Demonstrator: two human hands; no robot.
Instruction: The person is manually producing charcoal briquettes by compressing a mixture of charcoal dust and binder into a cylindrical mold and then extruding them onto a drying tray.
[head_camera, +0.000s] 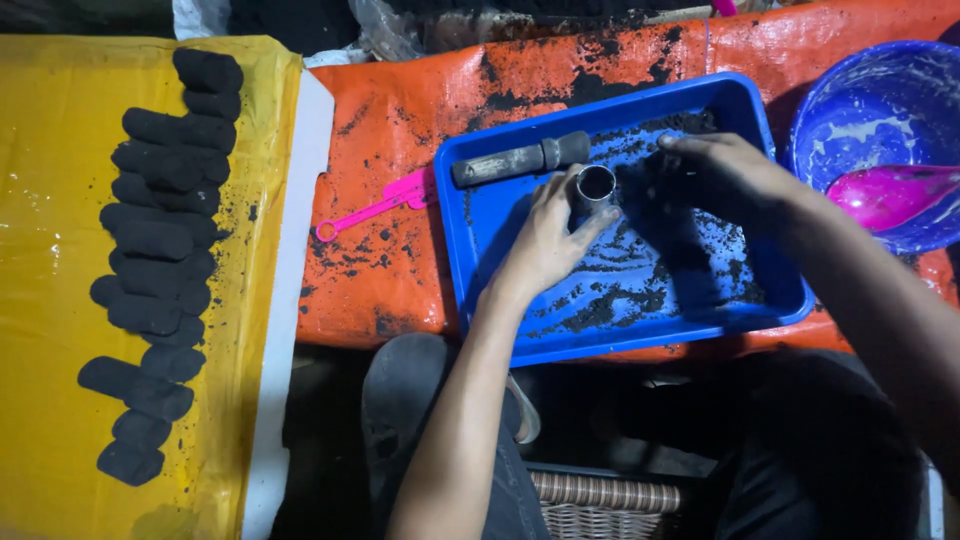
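My left hand (548, 240) grips a short upright metal tube (596, 187) standing in a blue plastic tray (470, 260). My right hand (712, 172) is cupped over a heap of black powder (668, 215) just right of the tube's open mouth, fingers blackened. Loose black powder is smeared across the tray floor. A dark cylindrical plunger (520, 160) lies in the tray's far left corner, untouched.
The tray rests on an orange tarp (380, 130) with a pink scoop (375, 205) beside it. Several black cylindrical briquettes (160, 240) lie in rows on a yellow sheet (40, 300) at left. A blue bowl (880, 110) with a pink ladle (885, 195) sits far right. A wicker basket (600, 500) is below.
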